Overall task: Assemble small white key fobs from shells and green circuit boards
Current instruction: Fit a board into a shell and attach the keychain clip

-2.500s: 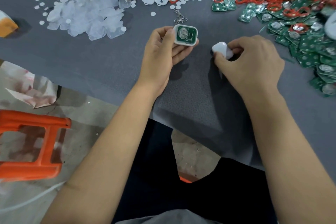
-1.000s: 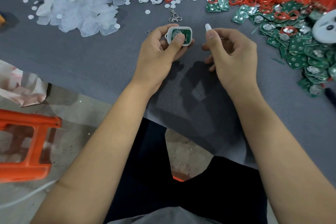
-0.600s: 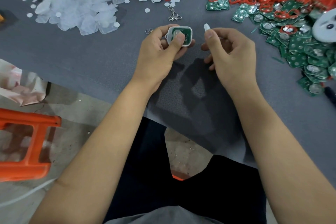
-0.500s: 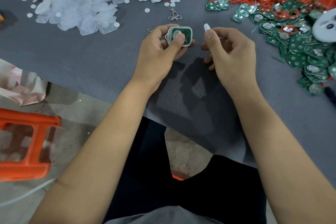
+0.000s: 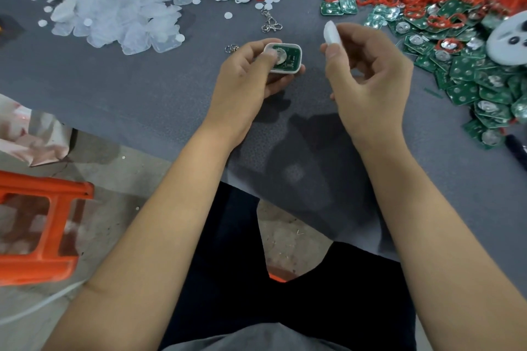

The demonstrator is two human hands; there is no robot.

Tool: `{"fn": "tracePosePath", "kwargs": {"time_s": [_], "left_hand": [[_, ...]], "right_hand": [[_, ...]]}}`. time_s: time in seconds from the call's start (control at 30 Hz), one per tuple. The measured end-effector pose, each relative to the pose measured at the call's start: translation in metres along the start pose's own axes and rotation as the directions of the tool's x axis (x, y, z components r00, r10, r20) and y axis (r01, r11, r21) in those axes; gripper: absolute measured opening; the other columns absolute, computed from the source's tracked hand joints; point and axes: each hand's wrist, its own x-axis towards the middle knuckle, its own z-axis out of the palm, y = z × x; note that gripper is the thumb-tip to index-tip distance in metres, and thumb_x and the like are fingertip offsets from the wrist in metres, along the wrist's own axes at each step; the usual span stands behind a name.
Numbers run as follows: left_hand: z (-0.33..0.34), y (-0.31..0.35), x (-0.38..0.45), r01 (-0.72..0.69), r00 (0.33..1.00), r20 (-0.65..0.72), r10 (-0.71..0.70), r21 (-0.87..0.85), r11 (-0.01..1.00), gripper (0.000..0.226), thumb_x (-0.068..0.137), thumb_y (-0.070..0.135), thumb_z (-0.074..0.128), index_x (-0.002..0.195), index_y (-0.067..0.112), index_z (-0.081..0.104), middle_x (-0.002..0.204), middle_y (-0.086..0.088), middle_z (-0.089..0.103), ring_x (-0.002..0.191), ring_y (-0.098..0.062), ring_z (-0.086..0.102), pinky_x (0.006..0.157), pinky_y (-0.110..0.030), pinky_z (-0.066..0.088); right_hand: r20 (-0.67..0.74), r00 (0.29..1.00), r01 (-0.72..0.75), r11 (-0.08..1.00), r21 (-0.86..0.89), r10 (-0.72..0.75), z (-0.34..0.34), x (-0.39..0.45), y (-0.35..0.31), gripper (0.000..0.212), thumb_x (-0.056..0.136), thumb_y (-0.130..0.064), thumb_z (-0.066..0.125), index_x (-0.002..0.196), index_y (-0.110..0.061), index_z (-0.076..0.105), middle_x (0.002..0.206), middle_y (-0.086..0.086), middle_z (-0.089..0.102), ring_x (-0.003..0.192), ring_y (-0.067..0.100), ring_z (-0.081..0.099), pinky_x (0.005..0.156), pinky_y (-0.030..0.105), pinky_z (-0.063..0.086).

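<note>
Two hands hold the two halves of one key fob above the grey felt-covered table.

The left hand grips the white rounded plastic shell half, its thumb pressing on the green circuit board seated inside. The right hand pinches the white plastic cover piece edge-up between thumb and fingers, near the shell but not touching. To close it well, I think the cover should be turned flat, its outline matched to the shell, then pressed evenly so the board does not shift.
</note>
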Motion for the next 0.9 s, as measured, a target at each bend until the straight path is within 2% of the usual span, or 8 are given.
{"fn": "tracePosePath", "kwargs": {"time_s": [0.1, 0.2, 0.33, 0.47, 0.57, 0.73, 0.8, 0.9], "left_hand": [[-0.001, -0.001, -0.001, -0.021, 1.0, 0.018, 0.021, 0.005, 1.0, 0.02, 0.109, 0.009, 0.047, 0.121, 0.004, 0.062, 0.115, -0.016, 0.074, 0.103, -0.03, 0.076, 0.089, -0.033, 0.06], [-0.002, 0.0, 0.0, 0.003, 1.0, 0.007, -0.003, -0.036, 0.999, 0.025, 0.11, 0.011, 0.041, 0.122, 0.003, 0.061, 0.114, -0.017, 0.075, 0.104, -0.032, 0.076, 0.087, -0.033, 0.06], [-0.001, -0.002, 0.0, -0.028, 1.0, 0.008, 0.028, -0.013, 1.0, 0.023, 0.11, 0.008, 0.042, 0.124, 0.003, 0.06, 0.117, -0.019, 0.073, 0.104, -0.03, 0.076, 0.086, -0.031, 0.06], [-0.002, -0.003, 0.0, -0.025, 1.0, -0.003, 0.025, -0.002, 1.0, 0.022, 0.11, 0.006, 0.042, 0.123, 0.004, 0.059, 0.117, -0.018, 0.072, 0.102, -0.027, 0.076, 0.086, -0.03, 0.061], [-0.002, -0.003, 0.0, -0.031, 0.999, -0.015, 0.032, 0.02, 0.999, 0.021, 0.11, 0.005, 0.044, 0.123, 0.003, 0.06, 0.114, -0.015, 0.072, 0.099, -0.018, 0.075, 0.086, -0.03, 0.061], [-0.001, -0.002, 0.0, -0.045, 0.999, -0.012, 0.046, 0.062, 0.997, 0.019, 0.109, 0.007, 0.047, 0.122, 0.006, 0.061, 0.111, -0.014, 0.072, 0.097, -0.016, 0.072, 0.087, -0.032, 0.061], [-0.002, -0.002, 0.001, -0.038, 0.999, -0.016, 0.039, 0.069, 0.997, 0.019, 0.109, 0.005, 0.046, 0.121, 0.006, 0.061, 0.11, -0.011, 0.072, 0.095, -0.016, 0.072, 0.085, -0.03, 0.06], [-0.003, -0.001, 0.001, -0.02, 1.0, -0.011, 0.021, 0.063, 0.998, 0.021, 0.108, 0.002, 0.046, 0.122, 0.005, 0.06, 0.113, -0.014, 0.071, 0.099, -0.018, 0.072, 0.085, -0.03, 0.06]], "right_hand": [[0.028, 1.0, -0.001, 0.999, -0.033, 0.002, 0.001, 0.001, 0.004, 0.026, 0.097, -0.028, 0.067, 0.116, -0.01, 0.073, 0.096, -0.008, 0.073, 0.082, 0.0, 0.065, 0.074, 0.024, 0.055], [0.066, 0.997, -0.025, 0.998, -0.056, 0.029, 0.002, 0.0, 0.006, 0.027, 0.097, -0.032, 0.067, 0.117, -0.014, 0.072, 0.09, -0.013, 0.068, 0.076, -0.003, 0.061, 0.071, 0.016, 0.048], [0.097, 0.994, -0.064, 0.997, 0.053, 0.058, 0.001, -0.001, 0.002, 0.022, 0.101, -0.031, 0.058, 0.112, -0.017, 0.07, 0.085, -0.004, 0.072, 0.068, 0.003, 0.061, 0.063, 0.029, 0.05], [0.171, 0.984, 0.009, 0.983, 0.185, -0.041, -0.004, -0.006, -0.004, 0.022, 0.103, -0.024, 0.056, 0.115, -0.008, 0.064, 0.1, 0.007, 0.077, 0.073, 0.011, 0.067, 0.056, 0.029, 0.05], [0.235, 0.962, 0.115, 0.988, 0.102, -0.136, -0.004, -0.01, -0.003, 0.019, 0.101, -0.026, 0.057, 0.114, -0.014, 0.065, 0.104, 0.004, 0.077, 0.075, 0.011, 0.067, 0.054, 0.04, 0.051], [0.265, 0.945, 0.215, 0.975, -0.063, -0.191, -0.001, -0.011, 0.003, 0.025, 0.098, -0.028, 0.06, 0.116, -0.012, 0.067, 0.096, -0.018, 0.068, 0.074, 0.0, 0.063, 0.062, 0.011, 0.042], [0.264, 0.946, 0.222, 0.97, -0.1, -0.19, 0.001, -0.011, 0.004, 0.028, 0.098, -0.03, 0.059, 0.118, -0.013, 0.066, 0.096, -0.017, 0.067, 0.072, -0.002, 0.061, 0.062, 0.011, 0.041], [0.258, 0.948, 0.22, 0.97, -0.106, -0.187, 0.002, -0.011, 0.003, 0.028, 0.099, -0.032, 0.058, 0.12, -0.014, 0.066, 0.098, -0.016, 0.067, 0.071, 0.012, 0.064, 0.055, 0.02, 0.046]]}}
